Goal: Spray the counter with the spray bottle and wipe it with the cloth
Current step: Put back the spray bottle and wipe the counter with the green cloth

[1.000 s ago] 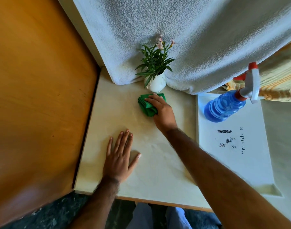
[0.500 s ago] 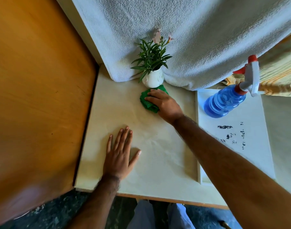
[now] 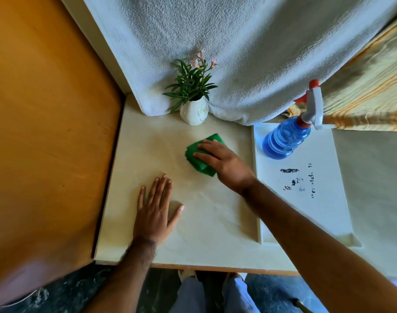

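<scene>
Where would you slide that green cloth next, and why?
Probably toward the near edge, between both hands. The right hand presses the folded green cloth flat mid-counter, clear of the flower vase, and the left hand lies flat nearer the front, so unwiped surface seems to remain there.

counter [image 3: 161, 154]: pale cream, stone-like look, smooth, low sheen, faint mottling
cloth [image 3: 194, 154]: green fabric, folded in layers, matt, fine weave
bottle [image 3: 283, 141]: clear blue plastic, ribbed, glossy; spray head white and red plastic, smooth
tray [image 3: 324, 211]: white, smooth, matt, plastic-like; black flecks seen on its surface
vase [image 3: 194, 112]: white, glazed ceramic look, slight relief, soft gloss
towel [image 3: 238, 53]: white terry cloth, rough looped pile, matt
panel [image 3: 46, 132]: orange-brown wood, fine grain, satin finish
striped fabric [image 3: 369, 86]: yellow woven cloth, orange lines, matt
</scene>
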